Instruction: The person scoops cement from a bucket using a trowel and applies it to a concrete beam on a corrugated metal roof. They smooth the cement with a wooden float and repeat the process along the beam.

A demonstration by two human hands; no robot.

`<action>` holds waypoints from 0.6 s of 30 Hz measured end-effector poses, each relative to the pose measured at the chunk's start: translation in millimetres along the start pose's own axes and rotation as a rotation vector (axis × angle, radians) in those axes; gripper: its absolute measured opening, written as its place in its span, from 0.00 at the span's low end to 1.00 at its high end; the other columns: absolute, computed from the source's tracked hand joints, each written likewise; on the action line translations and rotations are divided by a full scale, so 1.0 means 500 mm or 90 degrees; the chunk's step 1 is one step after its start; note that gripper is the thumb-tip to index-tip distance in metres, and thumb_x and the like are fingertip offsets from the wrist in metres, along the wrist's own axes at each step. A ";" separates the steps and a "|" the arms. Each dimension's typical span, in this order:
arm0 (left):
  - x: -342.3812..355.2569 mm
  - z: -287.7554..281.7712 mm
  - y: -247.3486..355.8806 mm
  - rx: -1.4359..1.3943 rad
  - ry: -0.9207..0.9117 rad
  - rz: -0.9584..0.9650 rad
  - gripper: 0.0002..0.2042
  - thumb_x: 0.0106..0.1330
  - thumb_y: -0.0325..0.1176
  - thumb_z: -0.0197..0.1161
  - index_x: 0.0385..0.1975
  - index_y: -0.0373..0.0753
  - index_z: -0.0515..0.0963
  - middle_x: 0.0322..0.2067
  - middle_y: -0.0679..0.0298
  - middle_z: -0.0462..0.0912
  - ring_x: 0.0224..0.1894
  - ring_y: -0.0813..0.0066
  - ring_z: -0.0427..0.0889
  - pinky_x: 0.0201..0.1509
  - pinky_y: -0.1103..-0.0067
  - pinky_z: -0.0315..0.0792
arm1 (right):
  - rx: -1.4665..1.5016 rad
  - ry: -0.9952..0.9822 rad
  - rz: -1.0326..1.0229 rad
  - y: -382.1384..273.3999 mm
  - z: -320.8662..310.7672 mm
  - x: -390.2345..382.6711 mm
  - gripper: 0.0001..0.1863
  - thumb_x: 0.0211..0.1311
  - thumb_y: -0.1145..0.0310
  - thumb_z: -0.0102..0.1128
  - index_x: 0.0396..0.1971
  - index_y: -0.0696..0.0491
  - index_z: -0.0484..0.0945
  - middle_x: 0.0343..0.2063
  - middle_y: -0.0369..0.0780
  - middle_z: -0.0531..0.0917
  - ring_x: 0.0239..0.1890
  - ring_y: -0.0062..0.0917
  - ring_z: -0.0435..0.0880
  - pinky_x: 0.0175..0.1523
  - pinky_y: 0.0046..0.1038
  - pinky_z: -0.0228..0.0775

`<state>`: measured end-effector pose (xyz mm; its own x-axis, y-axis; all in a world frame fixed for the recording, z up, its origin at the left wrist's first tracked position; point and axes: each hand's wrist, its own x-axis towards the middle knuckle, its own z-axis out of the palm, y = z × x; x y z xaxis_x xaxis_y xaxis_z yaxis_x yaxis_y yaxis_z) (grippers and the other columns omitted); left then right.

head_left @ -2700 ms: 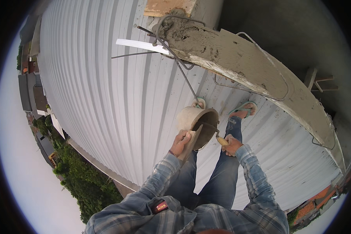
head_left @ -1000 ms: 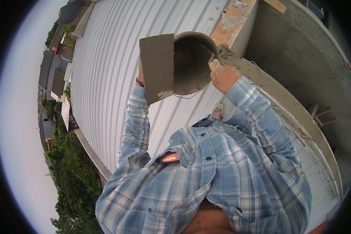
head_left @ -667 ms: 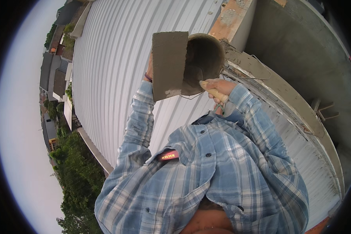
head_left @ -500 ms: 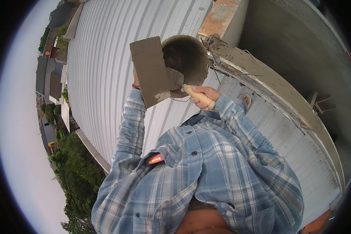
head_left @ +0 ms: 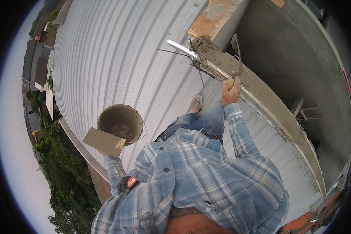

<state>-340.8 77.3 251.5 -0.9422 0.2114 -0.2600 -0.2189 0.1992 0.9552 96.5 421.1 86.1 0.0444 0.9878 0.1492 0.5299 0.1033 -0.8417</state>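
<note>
My left hand (head_left: 103,152) is mostly hidden beneath a mortar-coated rectangular plastering float (head_left: 104,141), its fingers gripping from below. Right behind the float sits a round bucket (head_left: 135,121) with mortar at its bottom; its wire handle hangs loose at the right. Whether the same hand also bears the bucket, I cannot tell. My right hand (head_left: 231,95) is closed round the wooden handle of a trowel (head_left: 231,83), held at the mortar-covered top edge of a curved concrete wall (head_left: 261,87). The trowel's blade is seen nearly edge-on and is hard to make out.
Ribbed metal roofing (head_left: 144,74) spreads beneath me, with my sandalled foot (head_left: 197,104) on it. Bent wires (head_left: 175,52) and a white strip (head_left: 179,47) stick out from the wall's end. A mortar-smeared board (head_left: 212,19) lies beyond. Trees (head_left: 70,175) and houses lie past the roof edge.
The float and bucket have swung left and nearer my body, away from the wall. My right hand has taken the trowel out of the bucket and over to the wall's top edge.
</note>
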 end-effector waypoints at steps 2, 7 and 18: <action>-0.026 -0.030 -0.012 -0.002 0.034 -0.012 0.19 0.75 0.45 0.46 0.50 0.36 0.75 0.39 0.60 0.83 0.34 0.70 0.84 0.36 0.74 0.81 | -0.111 -0.091 0.045 0.104 0.090 0.047 0.32 0.59 0.64 0.58 0.63 0.56 0.64 0.52 0.55 0.77 0.53 0.49 0.78 0.57 0.42 0.71; -0.035 -0.024 -0.025 -0.008 0.035 -0.013 0.19 0.75 0.45 0.46 0.50 0.36 0.75 0.39 0.60 0.83 0.34 0.69 0.84 0.36 0.74 0.81 | -0.100 -0.172 0.136 0.158 0.139 0.117 0.31 0.55 0.61 0.59 0.60 0.53 0.68 0.48 0.56 0.80 0.51 0.52 0.79 0.57 0.43 0.71; 0.101 0.291 0.028 -0.093 -0.263 0.029 0.17 0.75 0.42 0.47 0.53 0.36 0.72 0.39 0.58 0.82 0.36 0.67 0.84 0.37 0.73 0.82 | -0.028 -0.836 -0.049 -0.399 -0.064 -0.041 0.27 0.62 0.63 0.52 0.60 0.60 0.67 0.47 0.58 0.79 0.48 0.44 0.82 0.51 0.41 0.73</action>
<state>-354.7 229.8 231.1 -0.7776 0.5878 -0.2233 -0.2407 0.0497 0.9693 17.0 376.3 267.5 -0.8247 0.3589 -0.4371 0.5219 0.1851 -0.8327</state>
